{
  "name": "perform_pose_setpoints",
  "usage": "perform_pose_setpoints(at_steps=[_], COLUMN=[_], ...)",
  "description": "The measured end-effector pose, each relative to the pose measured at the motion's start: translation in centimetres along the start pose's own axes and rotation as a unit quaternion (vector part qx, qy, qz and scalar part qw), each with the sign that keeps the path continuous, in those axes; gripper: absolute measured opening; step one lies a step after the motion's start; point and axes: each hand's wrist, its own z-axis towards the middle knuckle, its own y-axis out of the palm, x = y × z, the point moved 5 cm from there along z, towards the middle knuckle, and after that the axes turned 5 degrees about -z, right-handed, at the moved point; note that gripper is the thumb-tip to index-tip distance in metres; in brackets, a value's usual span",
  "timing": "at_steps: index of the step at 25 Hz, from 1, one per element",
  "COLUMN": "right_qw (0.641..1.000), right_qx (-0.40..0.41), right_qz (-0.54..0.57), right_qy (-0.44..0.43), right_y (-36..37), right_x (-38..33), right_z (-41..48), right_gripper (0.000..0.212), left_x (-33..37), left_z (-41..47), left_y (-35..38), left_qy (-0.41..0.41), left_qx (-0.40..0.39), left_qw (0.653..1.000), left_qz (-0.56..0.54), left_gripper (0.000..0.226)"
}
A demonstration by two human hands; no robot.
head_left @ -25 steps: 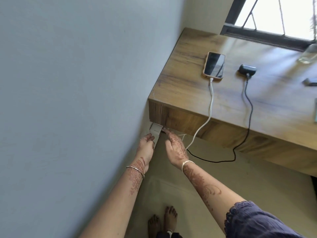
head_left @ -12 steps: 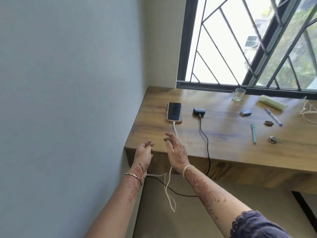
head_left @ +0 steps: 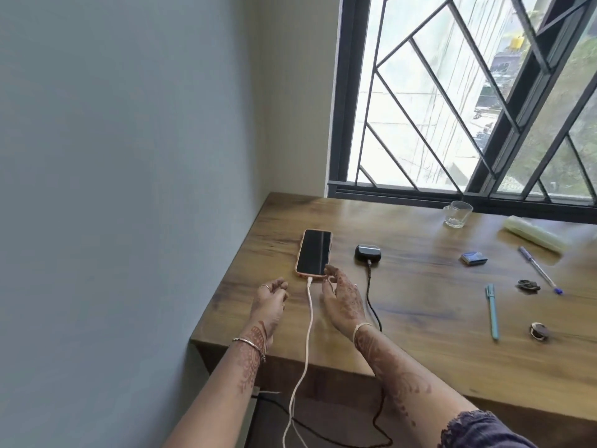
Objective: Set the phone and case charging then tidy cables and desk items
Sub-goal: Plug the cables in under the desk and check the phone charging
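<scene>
Your hands hovered over the near left corner of the desk (head_left: 420, 318), both empty: the left hand (head_left: 271, 302) with fingers loosely curled, the right hand (head_left: 344, 299) relaxed and fairly wide. The phone (head_left: 314, 252) lay face up just beyond your right hand, its long axis running near to far. The white cable (head_left: 309, 318) ran from its near end back between your hands and over the edge. The case (head_left: 367, 253) sat right of the phone with the black cable (head_left: 371, 302) plugged in — your right hand was nearer both.

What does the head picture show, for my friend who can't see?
The right hand reaches for a phone plugged into a white cable on a desk; the left hand hovers nearby. A black case with a black cable, pens and a glass lie rightward.
</scene>
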Motion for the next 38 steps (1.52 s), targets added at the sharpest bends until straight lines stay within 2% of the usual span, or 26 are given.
perform_pose_setpoints(at_steps=[9,20,25,31,38], right_qw=[0.999,0.993,0.997,0.996,0.985], right_qx=[-0.048,0.005,0.011,0.05,0.069], right_qz=[-0.014,-0.118,-0.082,0.014,0.078], right_qy=[0.008,0.015,-0.011,0.067,0.138], right_y=[0.5,0.5,1.3,1.7,1.1], right_x=[1.9,2.6,2.3,2.4,2.9], right_z=[6.6,9.7,10.7,11.0,11.0], right_gripper=[0.043,0.045,0.042,0.039,0.035], left_x=[0.2,0.8,1.6,1.7,1.0], left_z=[5.4,10.1,12.0,13.5,14.9], left_y=[3.1,5.2,5.7,6.3,6.0], left_qy=[0.008,0.017,0.01,-0.022,0.0], left_qx=[0.067,0.055,0.032,0.02,0.022], left_qw=[0.998,0.997,0.995,0.996,0.997], left_qz=[0.008,0.052,0.091,0.08,0.069], left_gripper=[0.03,0.035,0.042,0.037,0.032])
